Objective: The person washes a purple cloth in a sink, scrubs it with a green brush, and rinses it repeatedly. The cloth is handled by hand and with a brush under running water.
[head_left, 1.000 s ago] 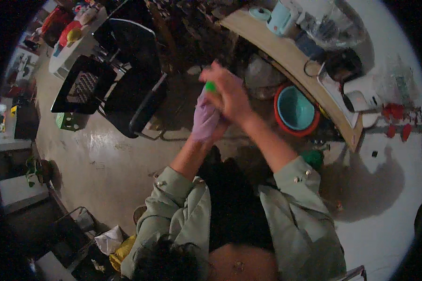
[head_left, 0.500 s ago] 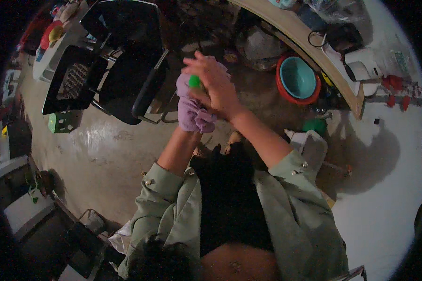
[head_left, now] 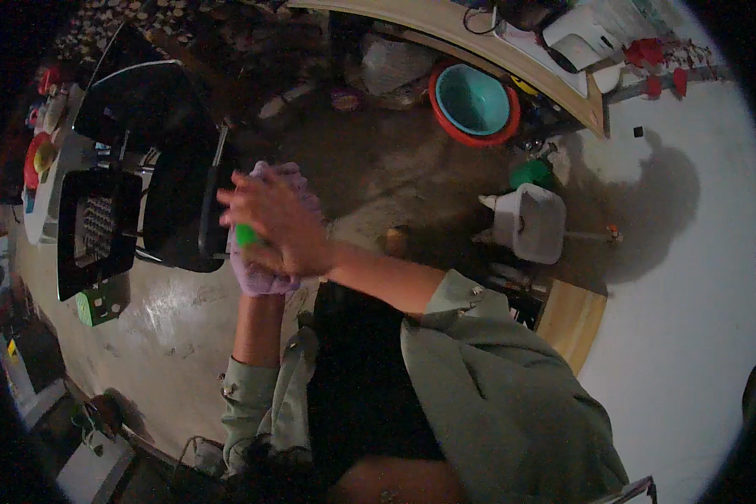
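Fingers (head_left: pixel 248 197) of right hand (head_left: pixel 281 231) spread and wrapped over a lilac cloth (head_left: pixel 265 273), pressing a small green thing (head_left: pixel 245 235) against it. Left hand (head_left: pixel 260 281) under the cloth, mostly hidden; grip impossible to tell. Bundle held mid-air at frame centre. Cloth probably soft and light, best gathered by its bulk; green piece likely stiff, possibly slippery. Black chair (head_left: pixel 176 210) at nine o'clock, teal basin (head_left: pixel 475 101) at one o'clock, white tub (head_left: pixel 533 223) at three o'clock.
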Tool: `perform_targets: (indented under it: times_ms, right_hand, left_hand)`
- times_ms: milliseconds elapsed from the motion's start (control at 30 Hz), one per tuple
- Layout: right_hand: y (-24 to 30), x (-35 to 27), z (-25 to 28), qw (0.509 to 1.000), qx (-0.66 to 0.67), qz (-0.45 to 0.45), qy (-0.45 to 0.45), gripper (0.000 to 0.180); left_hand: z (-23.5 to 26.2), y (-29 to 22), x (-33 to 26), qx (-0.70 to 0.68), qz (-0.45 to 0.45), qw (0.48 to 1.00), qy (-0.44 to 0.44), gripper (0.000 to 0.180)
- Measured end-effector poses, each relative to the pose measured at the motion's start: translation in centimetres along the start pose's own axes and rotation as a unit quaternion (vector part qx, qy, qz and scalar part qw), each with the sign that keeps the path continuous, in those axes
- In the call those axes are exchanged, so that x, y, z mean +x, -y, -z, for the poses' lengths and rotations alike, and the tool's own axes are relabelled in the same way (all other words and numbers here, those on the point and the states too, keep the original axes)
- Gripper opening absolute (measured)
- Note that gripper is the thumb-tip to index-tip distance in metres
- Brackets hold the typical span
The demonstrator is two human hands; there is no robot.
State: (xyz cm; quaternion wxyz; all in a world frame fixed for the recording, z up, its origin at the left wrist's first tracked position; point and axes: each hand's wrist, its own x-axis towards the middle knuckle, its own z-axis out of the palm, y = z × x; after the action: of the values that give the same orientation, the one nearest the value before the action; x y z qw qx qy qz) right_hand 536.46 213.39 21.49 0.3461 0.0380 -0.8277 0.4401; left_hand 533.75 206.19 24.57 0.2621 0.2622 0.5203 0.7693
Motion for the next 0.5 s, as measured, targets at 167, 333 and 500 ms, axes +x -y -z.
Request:
perform_targets:
  times_ms: [167,333,500]
  right_hand:
    - [-2.6,1.6,3.1,0.986,0.003,-0.158,-0.056,0.053]
    - [1.9,-1.7,2.7,1.000,0.009,-0.019,-0.012,0.040]
    - [0.2,-1.1,3.0,0.999,0.006,0.009,-0.030,0.041]
  left_hand:
    - [-1.3,1.5,-1.2,-0.255,0.121,0.959,0.030,0.061]
    - [0.3,3.3,-1.0,-0.328,0.181,0.925,-0.060,0.052]
    - [0.1,3.8,0.6,-0.426,0.156,0.891,0.025,0.051]
